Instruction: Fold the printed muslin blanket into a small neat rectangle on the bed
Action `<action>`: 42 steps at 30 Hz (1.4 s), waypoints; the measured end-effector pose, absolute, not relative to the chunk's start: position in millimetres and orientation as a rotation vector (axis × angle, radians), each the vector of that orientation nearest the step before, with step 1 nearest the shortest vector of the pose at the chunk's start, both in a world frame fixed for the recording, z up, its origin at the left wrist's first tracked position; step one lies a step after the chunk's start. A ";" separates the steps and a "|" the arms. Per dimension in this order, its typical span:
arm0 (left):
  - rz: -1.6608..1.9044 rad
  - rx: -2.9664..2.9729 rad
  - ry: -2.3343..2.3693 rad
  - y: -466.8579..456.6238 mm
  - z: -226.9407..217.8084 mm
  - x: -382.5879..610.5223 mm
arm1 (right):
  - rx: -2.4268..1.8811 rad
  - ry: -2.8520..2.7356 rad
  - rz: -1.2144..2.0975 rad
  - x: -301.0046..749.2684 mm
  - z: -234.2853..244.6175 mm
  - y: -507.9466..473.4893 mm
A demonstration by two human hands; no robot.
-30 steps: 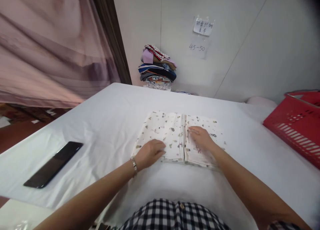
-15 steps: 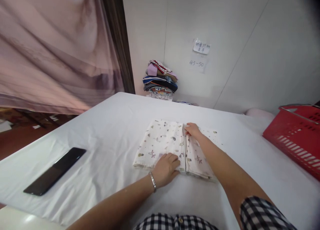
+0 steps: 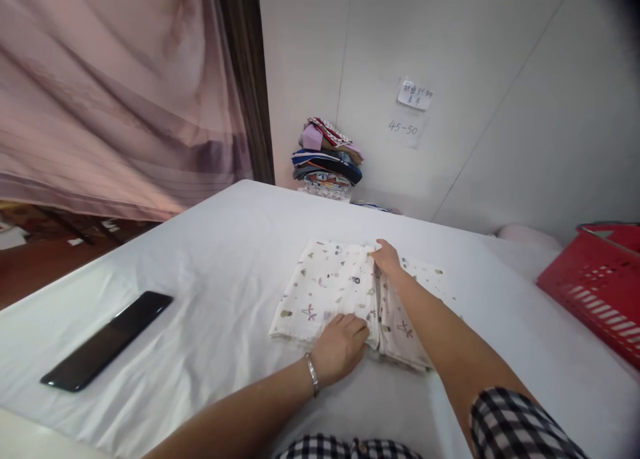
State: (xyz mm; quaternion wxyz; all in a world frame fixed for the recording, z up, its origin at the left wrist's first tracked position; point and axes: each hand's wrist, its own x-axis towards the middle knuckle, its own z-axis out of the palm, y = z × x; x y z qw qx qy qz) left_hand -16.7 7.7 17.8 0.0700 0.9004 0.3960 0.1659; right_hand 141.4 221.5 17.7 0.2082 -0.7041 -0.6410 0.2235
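Note:
A white cloth point(image 3: 325, 282) printed with small plants and shapes lies folded in layers on the white-covered table. A gap down its middle separates a left panel from a right panel point(image 3: 405, 329). My left hand point(image 3: 343, 346), with a silver bracelet at the wrist, has its fingers curled over the near end of the left panel's inner edge. At the far end of that same edge, my right hand point(image 3: 388, 259) pinches the cloth between thumb and fingers. The right forearm crosses over the right panel and hides part of it.
A black phone point(image 3: 107, 342) lies on the table point(image 3: 215, 246) at left. Folded fabrics point(image 3: 327, 159) are stacked by the wall at the back. A red plastic basket point(image 3: 595, 279) stands at the right edge. A pink curtain point(image 3: 120, 99) hangs on the left.
The left panel's inner edge is now raised slightly between my hands. My left fingers have curled further round its near corner. The whole view has shifted a little.

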 end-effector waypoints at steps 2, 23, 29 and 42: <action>0.490 2.712 1.189 7.8 16.0 -16.3 | -1.970 -1.802 0.595 144.2 14.4 221.0; 0.855 2.151 1.219 5.5 23.0 -16.6 | -1.722 -1.747 1.357 170.9 27.6 141.6; 0.809 2.333 1.247 14.0 30.2 -24.3 | -1.761 -1.778 1.398 167.5 31.8 144.8; 0.786 2.459 1.644 35.0 26.3 -66.5 | -1.848 -1.886 1.581 155.7 40.8 128.4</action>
